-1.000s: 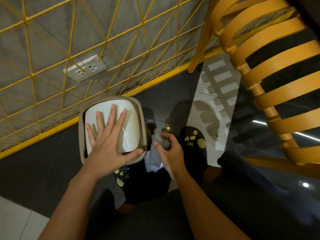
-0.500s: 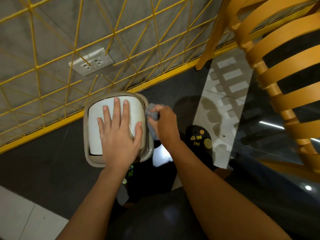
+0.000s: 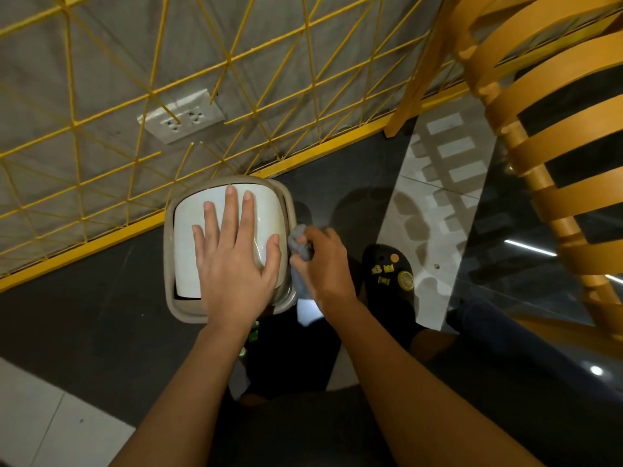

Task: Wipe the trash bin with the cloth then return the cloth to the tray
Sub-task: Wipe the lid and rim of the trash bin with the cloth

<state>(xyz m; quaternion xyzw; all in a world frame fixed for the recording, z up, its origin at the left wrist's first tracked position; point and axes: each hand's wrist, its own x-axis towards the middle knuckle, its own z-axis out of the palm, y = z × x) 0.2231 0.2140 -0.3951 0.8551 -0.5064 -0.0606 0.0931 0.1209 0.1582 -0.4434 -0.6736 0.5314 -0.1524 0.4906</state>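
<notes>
On the dark floor against the yellow grid fence (image 3: pixel 101 242) stands the trash bin (image 3: pixel 169 251), white lid up. I see the left hand (image 3: pixel 236 267) flat on the lid, fingers straight and spread. Right hand (image 3: pixel 328 264) curls round the grey cloth (image 3: pixel 301 244), pressing it to the bin's right rim. Black shoe (image 3: pixel 391 278) just right of that hand; wall socket (image 3: pixel 182 116) behind the fence; orange slatted structure (image 3: pixel 546 79) at far right.

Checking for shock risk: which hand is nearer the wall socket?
Left. The left hand lies flat on the bin below the socket; the right hand, gripping the cloth, is beside it, farther right.
</notes>
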